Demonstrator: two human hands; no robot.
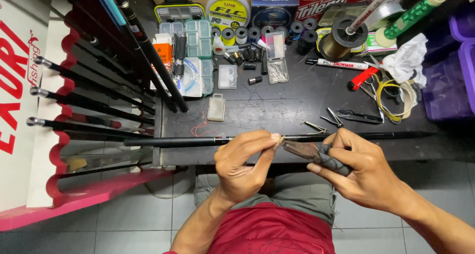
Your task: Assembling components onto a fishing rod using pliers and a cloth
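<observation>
The left hand (243,161) is raised above the near edge of the black table (277,110); its thumb and forefinger are pinched together on a small pale part (279,139), too small to identify; the remaining fingers are curled in. The right hand (363,170) is closed around the grey-wrapped handles of a pair of pliers (309,151); the plier nose points left and meets the pinched part at the left fingertips; whether the nose is clamped on it cannot be told. Both hands sit just in front of a long black fishing rod (198,140) lying across the table's near edge, left to right; the hands partly cover it.

Further back on the table: a white marker pen (336,64); a red-handled tool (362,78); small metal clips (330,117); a clear small-parts box (199,56); several spools of line (237,35); a small white case (216,107). To the left, more rods (94,100) rest in a red-and-white rack (54,135). A purple bin (452,71) stands at the right edge.
</observation>
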